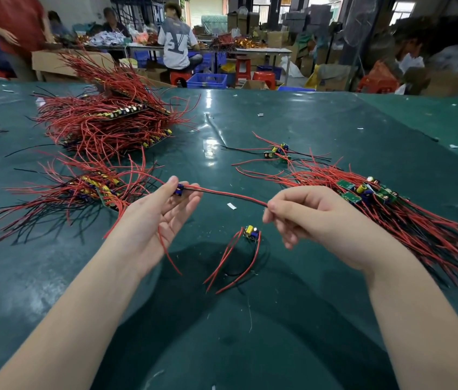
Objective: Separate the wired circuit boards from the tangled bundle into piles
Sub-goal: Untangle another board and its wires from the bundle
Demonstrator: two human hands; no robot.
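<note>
Head view: one wired circuit board (179,189) was pinched at the fingertips of the left hand (153,220), palm up, while its red wire (227,194) was stretched across to the right hand (310,218), whose grip was curled closed on the wire's far end. One loose board (251,231) was seen on the green bench (292,122) between the forearms. Four heaps of wired boards were counted: a tall stack (109,119) far left, a flatter pile (92,190) near left, a spread bundle (377,198) at right, a small cluster (278,152) beyond it. Red stools (264,77) were visible behind.
</note>
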